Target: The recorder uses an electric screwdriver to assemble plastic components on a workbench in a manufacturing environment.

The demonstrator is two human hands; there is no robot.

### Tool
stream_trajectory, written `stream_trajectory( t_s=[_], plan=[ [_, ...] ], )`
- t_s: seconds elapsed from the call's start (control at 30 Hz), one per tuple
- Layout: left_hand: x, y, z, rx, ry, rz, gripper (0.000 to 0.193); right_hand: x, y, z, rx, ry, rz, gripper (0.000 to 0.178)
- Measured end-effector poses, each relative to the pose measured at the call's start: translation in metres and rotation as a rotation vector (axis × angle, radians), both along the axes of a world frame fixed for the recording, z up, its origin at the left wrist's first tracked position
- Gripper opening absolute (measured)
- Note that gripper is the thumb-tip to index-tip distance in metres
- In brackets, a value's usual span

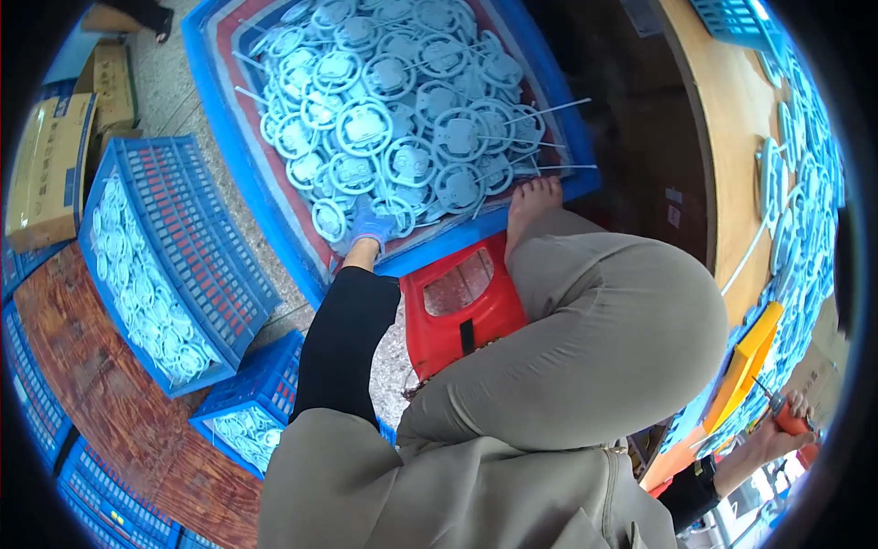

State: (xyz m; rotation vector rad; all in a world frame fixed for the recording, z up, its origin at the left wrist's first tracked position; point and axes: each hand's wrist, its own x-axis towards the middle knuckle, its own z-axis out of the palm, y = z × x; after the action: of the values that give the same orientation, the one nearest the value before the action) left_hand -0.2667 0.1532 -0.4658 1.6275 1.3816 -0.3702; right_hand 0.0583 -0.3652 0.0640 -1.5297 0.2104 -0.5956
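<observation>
My left hand [370, 226], in a thin blue-violet glove, reaches into the near edge of a large blue crate [245, 174]. Its fingers close on a light blue plastic ring part [400, 218] among a heap of similar round parts [366, 123], several with thin stems sticking out. Part of the fingers is hidden among the pieces. At the lower right, my bare right hand [788, 430] grips a tool with an orange-red handle [794, 421] and a thin metal shaft. That tool is held beside the wooden bench [690, 55], near a yellow tray [745, 366].
A red plastic stool [434, 339] stands between my leg and the crate. To the left are blue baskets [187, 229] of the same parts, a reddish-brown board [91, 348] and cardboard boxes [46, 174]. More light blue parts [805, 210] cover the bench at right.
</observation>
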Motion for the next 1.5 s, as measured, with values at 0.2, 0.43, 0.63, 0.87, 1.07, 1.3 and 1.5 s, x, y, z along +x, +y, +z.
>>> stream_trajectory(
  t_s=[0.2,0.43,0.63,0.87,1.07,1.3,1.5],
  plan=[
    [-0.017,0.011,-0.009,-0.095,-0.104,-0.227,0.09,-0.024,-0.015,0.021,0.059,-0.084,0.121,0.055],
    [-0.01,0.015,0.142,-0.429,-0.136,0.008,0.055,-0.057,-0.006,0.017,0.152,-0.089,0.401,0.052],
    [-0.068,0.027,0.242,-0.548,-0.368,0.126,0.05,-0.067,-0.036,0.002,0.279,-0.121,0.474,0.054],
    [-0.025,0.0,0.368,-0.518,-1.253,0.392,0.054,-0.099,-0.057,0.004,0.198,-0.19,0.492,0.056],
    [0.065,-0.121,0.492,-0.62,-1.416,-0.012,0.053,-0.137,-0.072,0.003,0.226,-0.276,0.567,0.053],
    [0.182,-0.294,0.485,-0.997,-1.182,-0.297,0.042,-0.193,-0.093,-0.002,0.203,-0.275,0.501,0.053],
    [0.218,-0.327,0.441,-0.898,-0.876,-0.421,0.023,-0.216,-0.116,-0.004,0.206,-0.303,0.457,0.054]
  ],
)
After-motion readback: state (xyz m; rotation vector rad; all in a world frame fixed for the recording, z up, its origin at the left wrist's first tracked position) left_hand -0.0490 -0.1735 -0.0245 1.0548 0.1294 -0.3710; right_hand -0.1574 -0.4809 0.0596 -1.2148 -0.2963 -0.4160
